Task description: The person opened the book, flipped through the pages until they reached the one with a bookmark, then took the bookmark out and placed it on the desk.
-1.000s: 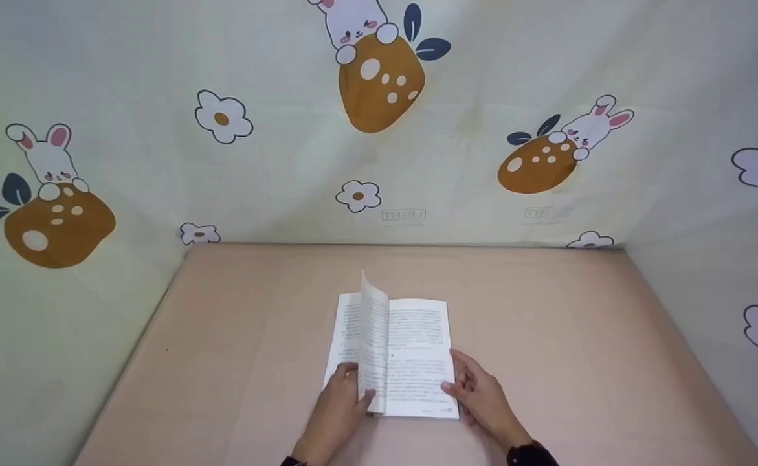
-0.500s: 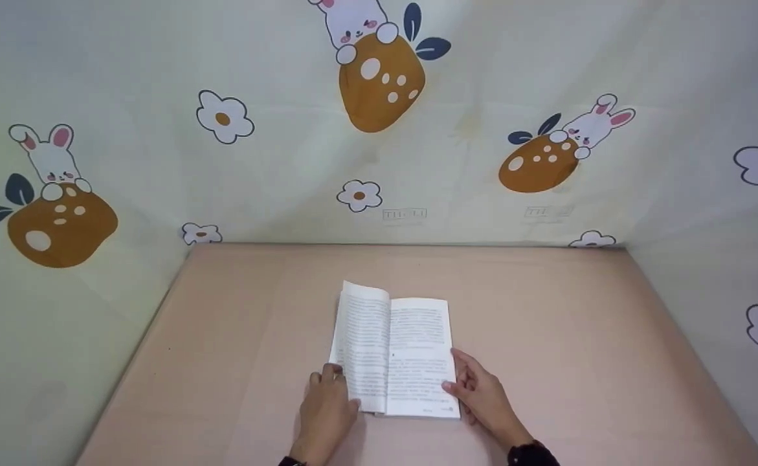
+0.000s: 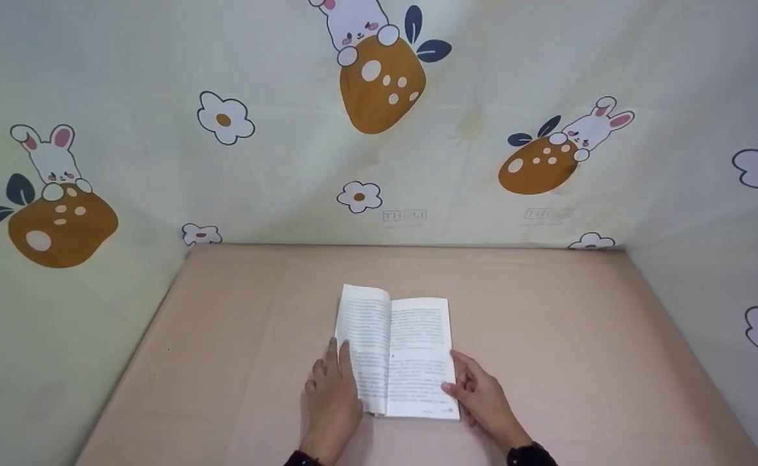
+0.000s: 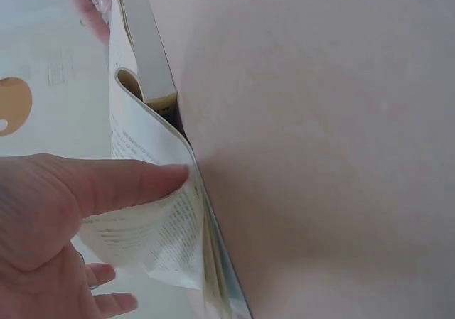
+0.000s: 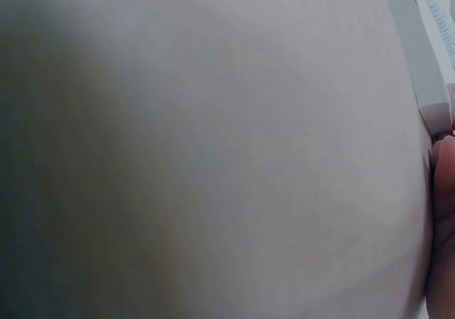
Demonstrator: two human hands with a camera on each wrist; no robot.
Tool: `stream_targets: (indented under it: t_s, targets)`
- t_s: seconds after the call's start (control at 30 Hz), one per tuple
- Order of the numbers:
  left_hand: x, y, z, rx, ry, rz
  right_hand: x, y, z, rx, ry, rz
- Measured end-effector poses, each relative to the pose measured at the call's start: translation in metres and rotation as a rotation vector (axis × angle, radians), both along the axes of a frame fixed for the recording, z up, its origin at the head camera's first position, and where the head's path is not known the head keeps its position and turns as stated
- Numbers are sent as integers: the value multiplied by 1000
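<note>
An open book [image 3: 418, 362] with printed pages lies on the table, its left-hand page [image 3: 367, 317] curving up a little at the spine. My left hand [image 3: 334, 402] rests at the lower left edge of that page, fingers extended along it. In the left wrist view the thumb [image 4: 142, 184] lies straight across the lower page edge, and the other fingers are spread apart below. At the lower right edge, my right hand [image 3: 484, 398] grips the book between thumb and fingers. Only a bit of the right hand [image 5: 445, 184] shows at the right side of the right wrist view, beside the thick page block.
The table [image 3: 547, 310] has a plain pinkish-tan cover. Pale fabric walls [image 3: 275, 175] printed with rabbits, orange fruit and flowers enclose it at the back and both sides. Dark sleeve cuffs [image 3: 531, 454] show at the wrists.
The raised leaf has turned over to the left and now lies on the left side. My left hand moved left with it, then its fingers extended up the page. The right hand stayed put.
</note>
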State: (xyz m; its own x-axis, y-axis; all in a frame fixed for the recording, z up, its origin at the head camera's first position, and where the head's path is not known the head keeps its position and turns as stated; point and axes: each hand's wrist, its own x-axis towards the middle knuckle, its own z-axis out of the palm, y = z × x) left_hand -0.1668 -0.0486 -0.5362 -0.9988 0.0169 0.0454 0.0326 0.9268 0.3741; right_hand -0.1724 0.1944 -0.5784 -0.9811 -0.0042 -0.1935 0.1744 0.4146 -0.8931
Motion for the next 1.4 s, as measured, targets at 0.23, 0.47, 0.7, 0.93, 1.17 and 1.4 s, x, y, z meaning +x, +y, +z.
stream_targets:
  t_s: [0.23,0.47,0.7,0.93,1.17,1.4]
  targets:
    - [2,8,-1,-150,95,-239,0,1,0,3,11,8]
    - [3,12,-1,-240,123,-400,0,1,0,-5,19,1]
    - [3,13,-1,-181,79,-405,0,0,0,-6,21,-5]
    - [-1,20,2,-81,-4,-356,-1,1,0,-15,32,5]
    - [-2,31,-1,-42,-19,-298,-1,1,0,-24,37,18]
    - [-1,40,-1,-147,2,-301,-1,2,-1,-14,18,16]
